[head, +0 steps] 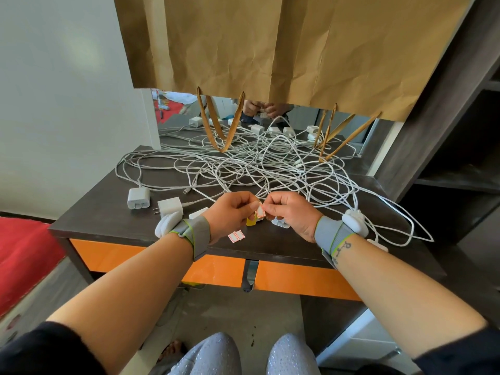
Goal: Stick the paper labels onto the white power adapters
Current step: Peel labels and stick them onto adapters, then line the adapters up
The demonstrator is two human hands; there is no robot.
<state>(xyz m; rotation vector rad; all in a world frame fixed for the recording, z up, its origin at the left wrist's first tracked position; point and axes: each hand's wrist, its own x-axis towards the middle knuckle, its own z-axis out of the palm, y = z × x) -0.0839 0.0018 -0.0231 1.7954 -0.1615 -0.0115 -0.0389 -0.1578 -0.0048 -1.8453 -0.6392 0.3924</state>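
White power adapters lie on the dark wooden table (108, 220) left of the hands: a rounded white plug block with two prongs (138, 198) farthest left, its cable attached, then a squarer white cube adapter (170, 207) just beside it, prongs pointing left. Left hand (230, 212), grey strap and white sensor pod at the wrist, hovers above the table's near edge, fingers curled, thumb and forefinger pinching a small white paper label with a red border (260, 211). Below that hand, a strip of two more red-bordered labels (236, 236) lies flat near the table edge. A small yellow object (251, 221) shows under the hands; what it is cannot be told. Right hand (290, 213), same grey strap and pod, meets the left, fingertips pinching the same label from the other side. Another white adapter (280, 222) is partly hidden beneath the right hand. Behind both hands, a tangle of white cables (257, 163) spreads across the table to the right edge. Above it, crumpled brown paper bags (297, 50) hang upside down, handles dangling before a mirror.
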